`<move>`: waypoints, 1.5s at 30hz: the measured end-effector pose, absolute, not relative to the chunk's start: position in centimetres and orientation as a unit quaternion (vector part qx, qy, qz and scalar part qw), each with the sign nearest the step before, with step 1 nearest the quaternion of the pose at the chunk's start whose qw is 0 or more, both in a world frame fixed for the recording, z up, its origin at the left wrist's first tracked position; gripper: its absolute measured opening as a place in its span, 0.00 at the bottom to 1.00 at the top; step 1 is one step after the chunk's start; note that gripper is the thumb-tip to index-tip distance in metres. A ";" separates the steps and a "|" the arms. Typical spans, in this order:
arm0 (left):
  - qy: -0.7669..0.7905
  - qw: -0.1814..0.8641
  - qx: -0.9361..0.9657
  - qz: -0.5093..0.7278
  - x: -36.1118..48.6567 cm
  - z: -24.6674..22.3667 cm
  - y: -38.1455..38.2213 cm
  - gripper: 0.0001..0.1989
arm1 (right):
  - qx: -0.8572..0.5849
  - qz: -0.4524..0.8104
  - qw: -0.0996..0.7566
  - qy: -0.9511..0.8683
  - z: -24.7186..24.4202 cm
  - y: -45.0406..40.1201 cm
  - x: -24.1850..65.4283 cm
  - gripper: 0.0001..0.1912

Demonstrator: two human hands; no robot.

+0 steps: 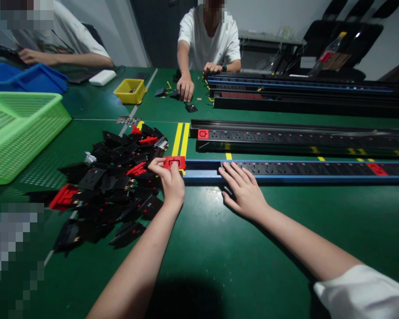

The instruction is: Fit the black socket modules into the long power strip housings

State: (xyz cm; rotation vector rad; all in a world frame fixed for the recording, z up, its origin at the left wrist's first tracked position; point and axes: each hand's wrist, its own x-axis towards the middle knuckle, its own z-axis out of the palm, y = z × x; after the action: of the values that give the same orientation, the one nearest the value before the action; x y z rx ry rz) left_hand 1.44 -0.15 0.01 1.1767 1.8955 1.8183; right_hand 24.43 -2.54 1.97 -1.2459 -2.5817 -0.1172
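Note:
A long blue rail lies across the table, filled with a row of black socket modules and one red module far to the right. At its left end my left hand grips a red socket module between thumb and fingers. An unfilled stretch of channel lies between that module and the black row. My right hand rests with fingers spread on the leftmost black modules and the rail's near edge. Beside my left hand is a heap of loose black and red socket modules.
Behind the blue rail lies a black rail with sockets. More rails lie farther back. A green basket, a blue bin and a yellow box stand at left. A co-worker's hand touches small parts opposite; another person sits at upper left.

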 end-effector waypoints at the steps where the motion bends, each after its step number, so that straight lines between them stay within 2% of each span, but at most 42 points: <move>1: 0.654 0.133 0.397 0.630 1.4 -0.1 -0.1 0.12 | -0.430 -0.041 0.135 -0.892 2.0 -2.5 24.4 0.36; 12: 0.621 0.160 0.415 0.645 1.2 -0.3 0.2 0.09 | -0.430 -0.044 0.132 -0.892 1.9 -2.5 24.4 0.36; 19: 0.653 0.179 0.381 0.630 1.2 -1.1 0.1 0.15 | -0.428 -0.044 0.136 -0.892 1.9 -2.5 24.5 0.36; 23: 0.686 0.151 0.368 0.609 1.1 -0.8 0.0 0.14 | -0.428 -0.044 0.137 -0.892 1.9 -2.5 24.4 0.36; 29: 0.712 0.118 0.395 0.569 0.8 0.2 -0.1 0.18 | -0.429 -0.046 0.135 -0.892 1.8 -2.5 24.4 0.36; 36: 0.707 0.152 0.386 0.573 0.1 -0.4 0.5 0.16 | -0.427 -0.046 0.141 -0.892 1.9 -2.5 24.5 0.36; 45: 0.719 0.163 0.392 0.550 0.1 -0.3 0.5 0.18 | -0.428 -0.045 0.139 -0.892 1.9 -2.5 24.5 0.36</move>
State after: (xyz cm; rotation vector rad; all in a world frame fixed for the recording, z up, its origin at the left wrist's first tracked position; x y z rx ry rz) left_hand 0.05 0.51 -0.26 1.1180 2.0515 1.5685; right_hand 24.46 -2.54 1.89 -1.2371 -2.5773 -0.1301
